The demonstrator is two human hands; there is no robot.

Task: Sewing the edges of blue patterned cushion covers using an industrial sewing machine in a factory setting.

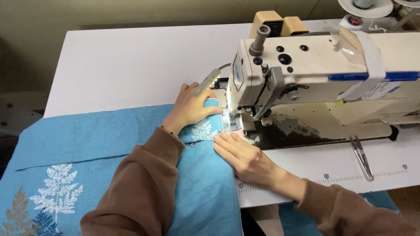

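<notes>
Nearest, two brown sleeves over one soft sky-blue cloth with white fern prints (87,144), draped across the white worktop (131,57) and off its near edge. Looks light, limp, a little fuzzy rather than slippery, prone to bunching; best held flat under spread palms near the stitched edge, by the look of it. Left hand (190,107) open, pressing the cloth just beside the needle of one cream industrial sewing machine (315,74). Right hand (245,155) flat, fingers together along the cloth's edge. One pair of metal snips (361,155) well apart.
</notes>
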